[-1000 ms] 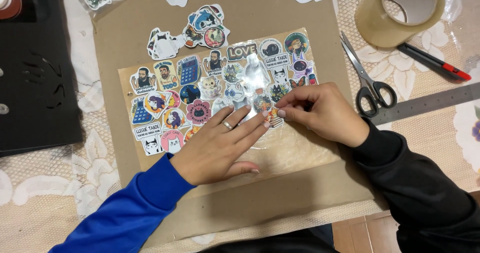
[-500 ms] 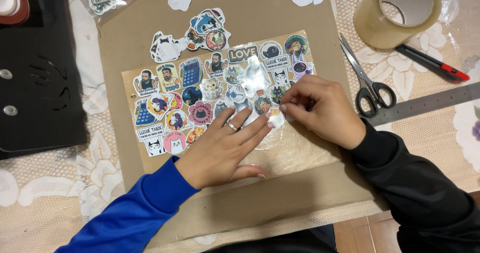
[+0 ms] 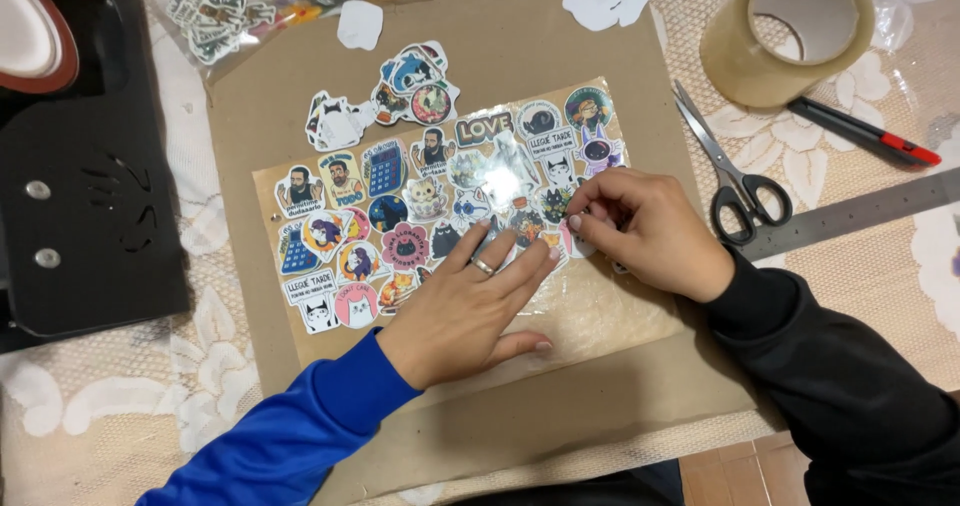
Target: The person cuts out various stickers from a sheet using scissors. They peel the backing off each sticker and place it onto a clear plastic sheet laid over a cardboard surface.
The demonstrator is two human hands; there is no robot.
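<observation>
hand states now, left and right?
Left hand: open, flat, pressing on the clear sheet over the stickers.
Right hand: fingertips pinched at a sticker by the sheet's edge; whether it grips one cannot be told.

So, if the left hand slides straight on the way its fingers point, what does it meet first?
The left hand points up and right across the sticker sheet. It would most likely meet the right hand first, whose fingertips pinch just beyond it.
</observation>
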